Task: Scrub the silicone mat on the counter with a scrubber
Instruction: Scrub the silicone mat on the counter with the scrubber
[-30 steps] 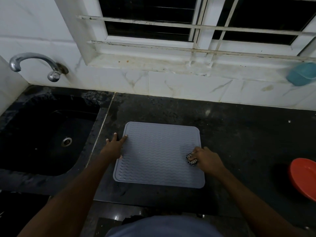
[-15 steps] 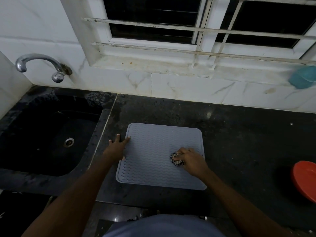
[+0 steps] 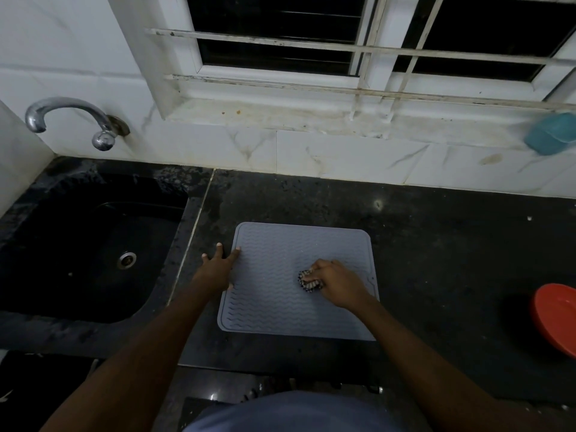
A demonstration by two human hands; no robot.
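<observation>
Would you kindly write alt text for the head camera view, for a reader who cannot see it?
The person's right hand grips a scrubber on a grey silicone mat, while the left hand rests flat at the mat's left edge. The mat lies on a dark counter beside a black sink.

A black speckled stone counter [image 3: 436,260] runs below a white marble-veined tiled wall [image 3: 343,157] in dim light. Above is a white-framed barred window [image 3: 371,35] with dark panes; at left, a black sink [image 3: 62,282] under a chrome wall tap [image 3: 67,106].
</observation>
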